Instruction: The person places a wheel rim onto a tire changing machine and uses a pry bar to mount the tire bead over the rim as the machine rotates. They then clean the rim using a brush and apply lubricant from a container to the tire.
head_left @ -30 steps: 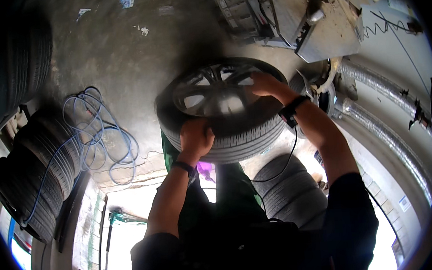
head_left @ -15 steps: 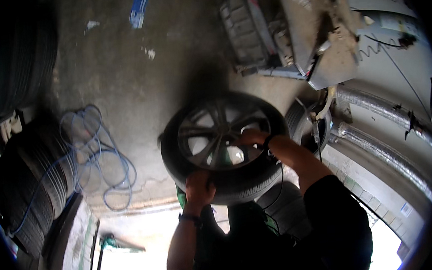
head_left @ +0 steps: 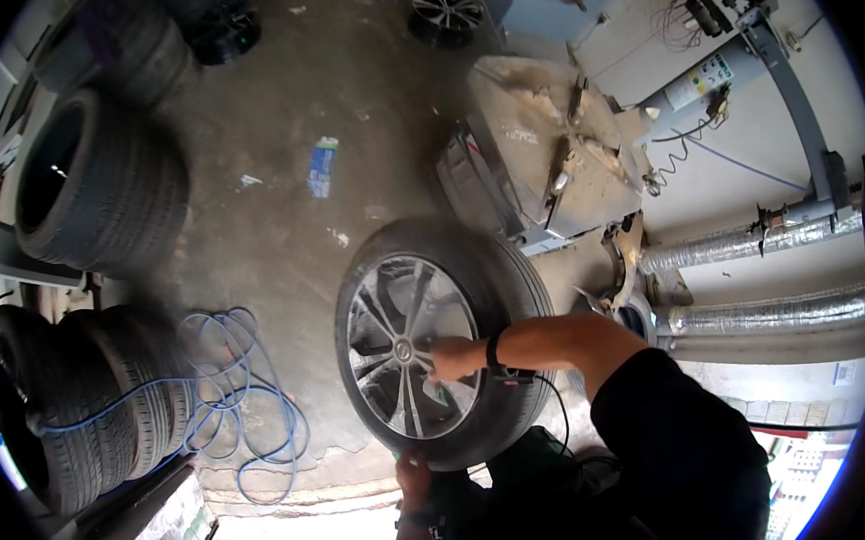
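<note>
A car wheel (head_left: 404,350), a black tyre on a silver multi-spoke alloy rim, is tilted up in front of my legs, its rim face toward the left. My right hand (head_left: 456,358) reaches over the tread into the rim, its fingers closed round a spoke beside the hub. Low down, my left hand (head_left: 414,479) presses against the bottom edge of the tyre, fingers partly hidden by it. Dark bands circle both wrists. A thin black cable (head_left: 563,411) curves down behind my right wrist.
A tyre-changing machine (head_left: 518,124) with a dusty turntable stands ahead right. Tyres (head_left: 92,414) line the left side, near a coiled blue hose (head_left: 245,383). Two more wheels (head_left: 445,16) lie farther ahead. A blue wrapper (head_left: 322,167) is on the floor. Silver pipes (head_left: 767,315) run along the right wall.
The wheel has gone from lying nearly flat to tilted upright, its face turned left. Both hands have moved with it and stay on it. My view has shifted, showing more of the room ahead.
</note>
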